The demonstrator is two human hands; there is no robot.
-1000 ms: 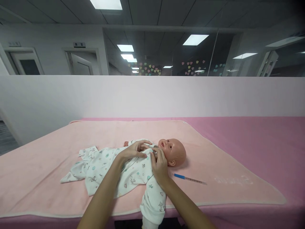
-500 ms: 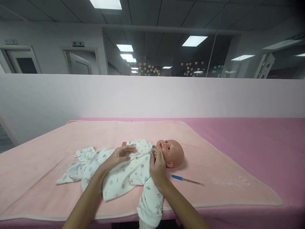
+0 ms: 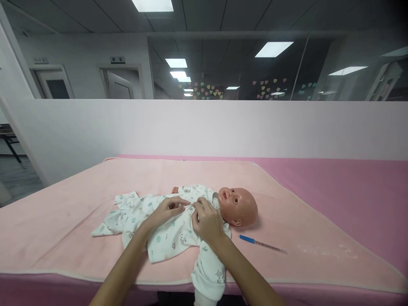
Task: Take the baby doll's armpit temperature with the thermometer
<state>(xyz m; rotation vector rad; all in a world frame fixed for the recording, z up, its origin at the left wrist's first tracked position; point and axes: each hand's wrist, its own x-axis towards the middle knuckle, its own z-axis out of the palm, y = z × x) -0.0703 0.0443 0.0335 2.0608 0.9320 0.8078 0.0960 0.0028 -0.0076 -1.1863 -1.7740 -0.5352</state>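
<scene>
A baby doll lies on its back with its head to the right. It is dressed in a white baby outfit with small green and grey prints. My left hand pinches the outfit's front at the chest, thumb and fingertips together. Close beside it, my right hand has its fingers curled down on the cloth near the neckline, the fingertips partly hidden. One sleeve reaches over the table's front edge below my right wrist. To the right of that wrist lies a thin clear stick with a blue end.
A peach blanket with a pale border is spread under the doll. Below it is a pink table cover. A white low wall with glass above stands behind the table.
The view has turned slightly left. My right hand has moved from the neckline down the chest toward my left hand, and the left fingers have closed in on the cloth.
</scene>
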